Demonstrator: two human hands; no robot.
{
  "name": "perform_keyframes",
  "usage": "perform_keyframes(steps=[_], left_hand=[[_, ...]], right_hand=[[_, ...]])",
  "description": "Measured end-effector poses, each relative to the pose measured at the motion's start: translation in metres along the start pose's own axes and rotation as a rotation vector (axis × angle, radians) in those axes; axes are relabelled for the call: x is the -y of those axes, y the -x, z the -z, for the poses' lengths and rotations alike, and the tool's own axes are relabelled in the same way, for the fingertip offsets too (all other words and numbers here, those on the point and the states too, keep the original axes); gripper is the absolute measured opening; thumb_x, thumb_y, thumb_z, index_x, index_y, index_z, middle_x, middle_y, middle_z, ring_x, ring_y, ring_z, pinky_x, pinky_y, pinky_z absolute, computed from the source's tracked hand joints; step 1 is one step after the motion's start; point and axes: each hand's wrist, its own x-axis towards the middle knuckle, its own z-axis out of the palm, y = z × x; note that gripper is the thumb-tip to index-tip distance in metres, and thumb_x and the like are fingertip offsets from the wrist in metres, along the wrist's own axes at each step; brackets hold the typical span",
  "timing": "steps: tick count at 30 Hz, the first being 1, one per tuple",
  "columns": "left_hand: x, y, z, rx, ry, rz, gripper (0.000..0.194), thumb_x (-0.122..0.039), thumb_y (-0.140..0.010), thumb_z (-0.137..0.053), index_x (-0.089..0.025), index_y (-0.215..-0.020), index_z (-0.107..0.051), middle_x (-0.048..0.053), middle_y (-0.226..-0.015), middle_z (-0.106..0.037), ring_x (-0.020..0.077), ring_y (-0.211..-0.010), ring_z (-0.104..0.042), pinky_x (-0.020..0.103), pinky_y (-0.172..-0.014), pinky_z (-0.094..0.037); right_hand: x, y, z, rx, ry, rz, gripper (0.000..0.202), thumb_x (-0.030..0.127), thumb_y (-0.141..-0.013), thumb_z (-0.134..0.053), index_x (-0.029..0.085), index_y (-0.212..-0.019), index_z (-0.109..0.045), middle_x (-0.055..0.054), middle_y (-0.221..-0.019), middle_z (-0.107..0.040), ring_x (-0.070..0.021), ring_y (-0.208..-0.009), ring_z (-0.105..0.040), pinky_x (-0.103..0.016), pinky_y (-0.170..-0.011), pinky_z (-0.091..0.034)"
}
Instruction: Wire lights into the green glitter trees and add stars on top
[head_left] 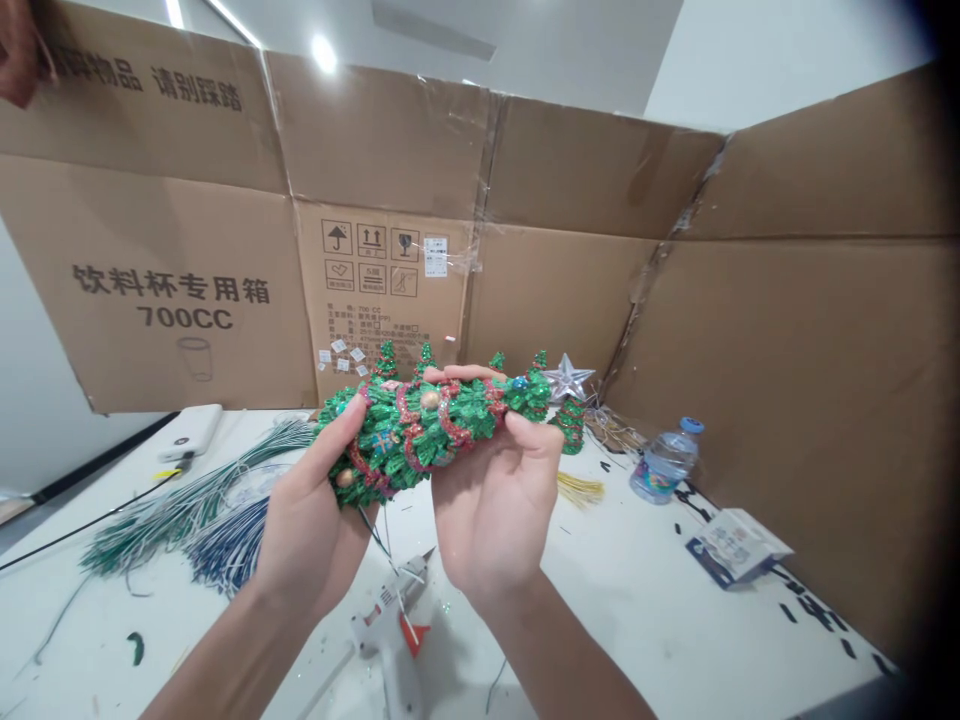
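Note:
Between my two hands lies a green glittery miniature Christmas tree (pixel 420 432), tilted on its side above the table. Red garland winds round it, with gold baubles and small ornaments. A silver star (pixel 568 379) shows just beyond its right end; whether it is joined to the tree I cannot tell. My left hand (pixel 319 510) grips the wide lower end, thumb on top. My right hand (pixel 499 490) supports the narrow end, thumb pressed on the branches and fingers behind. Below the tree, thin wires hang near a white glue gun (pixel 386 620) with an orange-red trigger.
Several small green trees (pixel 570 425) stand behind. Bundles of green wires (pixel 180 500) and blue wires (pixel 232 540) lie left, near a white power bank (pixel 189 432). To the right are a water bottle (pixel 666 460) and a small box (pixel 735 548). Cardboard walls (pixel 570 300) enclose the table.

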Motion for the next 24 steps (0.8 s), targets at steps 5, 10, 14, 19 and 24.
perform_keyframes(steps=[5, 10, 14, 19, 24], left_hand=[[-0.005, -0.001, -0.004, 0.033, 0.007, 0.058, 0.014, -0.025, -0.098, -0.073, -0.018, -0.107, -0.082, 0.008, -0.121, -0.083, 0.0288, -0.118, -0.079, 0.041, -0.109, -0.065], [-0.018, -0.012, 0.011, 0.02, -0.002, 0.049, 0.022, -0.027, -0.105, -0.064, -0.016, -0.108, -0.082, 0.009, -0.124, -0.083, 0.0276, -0.117, -0.079, 0.04, -0.106, -0.066], [-0.03, -0.022, 0.041, -0.01, 0.002, 0.06, 0.028, -0.026, -0.109, -0.055, -0.016, -0.109, -0.082, 0.01, -0.125, -0.082, 0.0256, -0.112, -0.082, 0.04, -0.103, -0.068], [-0.037, -0.028, 0.085, -0.101, 0.052, 0.085, 0.033, -0.024, -0.11, -0.051, -0.013, -0.122, -0.079, 0.012, -0.124, -0.083, 0.0272, -0.109, -0.083, 0.041, -0.1, -0.069], [-0.035, -0.032, 0.121, -0.158, 0.106, 0.083, 0.033, -0.027, -0.11, -0.053, -0.014, -0.13, -0.077, 0.012, -0.118, -0.085, 0.027, -0.103, -0.084, 0.041, -0.094, -0.071]], right_hand=[[0.003, -0.012, 0.005, 0.003, 0.137, -0.025, 0.037, 0.042, -0.091, -0.048, 0.025, -0.104, -0.078, -0.006, -0.115, -0.079, -0.0294, -0.111, -0.071, -0.05, -0.107, -0.054], [0.002, -0.022, 0.038, 0.018, 0.371, 0.087, 0.041, 0.046, -0.092, -0.048, 0.025, -0.118, -0.072, -0.007, -0.13, -0.071, -0.0287, -0.128, -0.062, -0.047, -0.109, -0.047], [-0.018, 0.017, 0.093, -0.077, 0.926, -0.019, 0.019, 0.045, -0.098, -0.059, 0.027, -0.092, -0.058, 0.0, -0.089, -0.061, -0.0208, -0.087, -0.059, -0.035, -0.081, -0.046], [-0.053, 0.111, 0.149, 0.251, 1.604, -0.454, 0.034, 0.05, -0.089, -0.075, 0.026, -0.102, -0.055, 0.003, -0.073, -0.063, -0.0233, -0.071, -0.063, -0.032, -0.068, -0.042], [-0.083, 0.167, 0.173, 0.293, 1.787, -0.352, 0.05, 0.037, -0.07, -0.089, 0.029, -0.106, -0.056, 0.0, -0.083, -0.075, -0.0269, -0.075, -0.071, -0.032, -0.07, -0.043]])
